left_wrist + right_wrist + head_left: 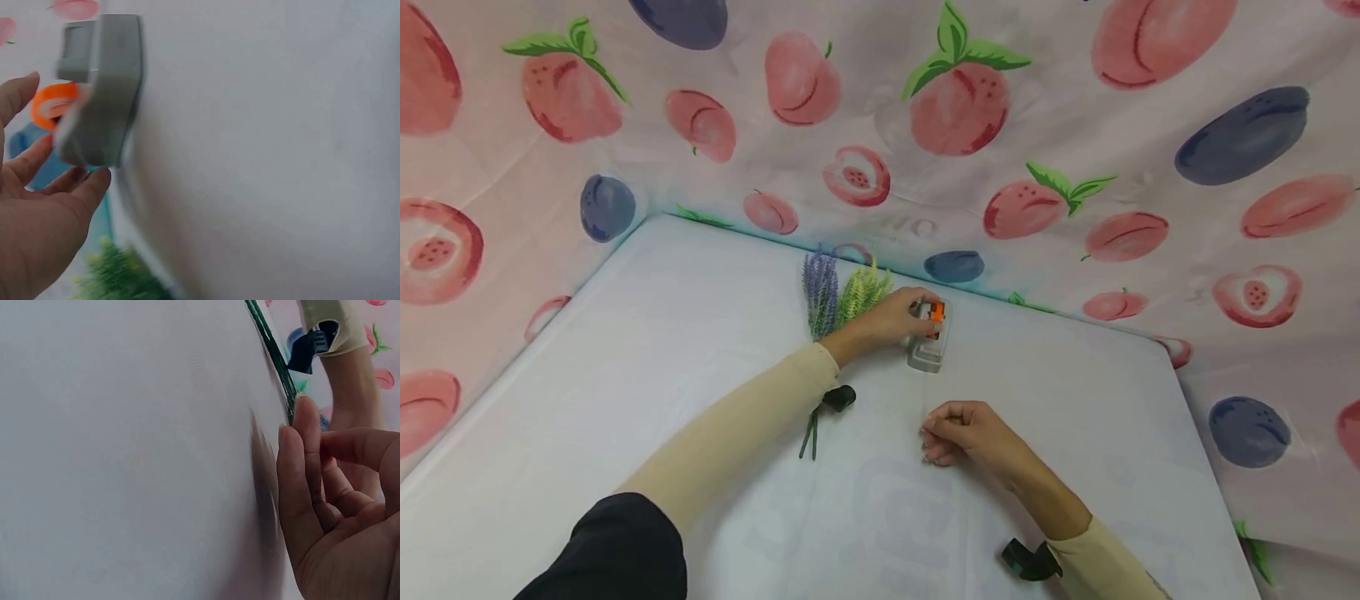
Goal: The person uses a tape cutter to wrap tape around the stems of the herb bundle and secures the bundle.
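The person's left hand (897,315) is at a grey tape dispenser (927,354) with an orange ring (936,311) set in it, well forward on the white counter (1138,442), near its far edge. In the left wrist view the thumb and fingers of this hand are spread apart on either side of the orange ring, with two fingertips at one end of the dispenser; whether they grip it or only touch it, I cannot tell, and the dispenser is slightly blurred there. The right hand (973,431) is nearer the person, apart from the dispenser and to its right, with the thumb brought together against the fingers; whether anything thin is pinched between them cannot be made out. To the left of the dispenser lie purple flowers (820,287) and yellow-green flowers (863,293), side by side. The left forearm, in a pale sleeve (741,421), passes above the flowers, and green stems (814,435) show on its near side. A black wrist device (838,398) is at the left wrist, and a second black device (1030,560) sits at the right cuff. A dark sleeve (625,554) covers the upper left arm. Behind the counter and along its sides hangs a pink cloth (880,92) printed with peaches and dark blue fruit.
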A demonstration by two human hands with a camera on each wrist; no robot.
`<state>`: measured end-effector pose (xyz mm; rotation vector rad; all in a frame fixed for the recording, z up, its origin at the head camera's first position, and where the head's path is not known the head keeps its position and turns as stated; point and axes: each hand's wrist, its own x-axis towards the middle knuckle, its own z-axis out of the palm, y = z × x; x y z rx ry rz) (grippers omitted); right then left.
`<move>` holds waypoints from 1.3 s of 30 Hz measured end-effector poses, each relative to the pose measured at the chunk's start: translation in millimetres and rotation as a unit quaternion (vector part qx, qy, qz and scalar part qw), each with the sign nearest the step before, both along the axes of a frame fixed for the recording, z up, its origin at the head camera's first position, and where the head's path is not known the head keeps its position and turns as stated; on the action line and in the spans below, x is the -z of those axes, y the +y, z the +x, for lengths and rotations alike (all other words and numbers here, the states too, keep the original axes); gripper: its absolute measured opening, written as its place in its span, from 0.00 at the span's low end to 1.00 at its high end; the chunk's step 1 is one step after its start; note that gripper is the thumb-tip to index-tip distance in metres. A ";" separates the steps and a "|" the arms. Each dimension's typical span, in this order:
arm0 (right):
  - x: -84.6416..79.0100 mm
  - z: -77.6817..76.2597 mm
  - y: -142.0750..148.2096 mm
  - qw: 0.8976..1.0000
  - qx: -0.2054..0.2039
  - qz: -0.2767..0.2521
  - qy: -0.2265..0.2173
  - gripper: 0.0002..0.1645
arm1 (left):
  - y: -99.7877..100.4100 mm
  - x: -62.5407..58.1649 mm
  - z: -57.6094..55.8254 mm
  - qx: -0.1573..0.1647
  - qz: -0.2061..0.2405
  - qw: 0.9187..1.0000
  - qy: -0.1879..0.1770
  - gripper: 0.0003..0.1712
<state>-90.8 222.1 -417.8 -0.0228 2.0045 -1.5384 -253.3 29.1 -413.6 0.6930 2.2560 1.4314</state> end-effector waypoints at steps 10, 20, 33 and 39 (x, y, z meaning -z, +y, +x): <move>3.1 -3.4 -4.1 1.000 -0.007 0.003 -0.020 0.16 | -49.1 -41.2 14.5 0.016 -0.063 0.995 0.077 0.32; 2.1 -3.7 -4.2 1.000 -0.017 0.012 -0.011 0.16 | -97.5 -46.6 39.1 0.005 -0.095 0.989 0.117 0.29; 0.8 -1.6 -2.3 1.000 -0.022 -0.003 -0.010 0.16 | -133.1 -36.0 73.5 -0.012 -0.142 0.985 0.100 0.29; 2.5 -2.6 -3.3 1.000 -0.024 -0.001 -0.009 0.17 | -144.0 -28.7 86.6 -0.024 -0.138 0.987 0.078 0.32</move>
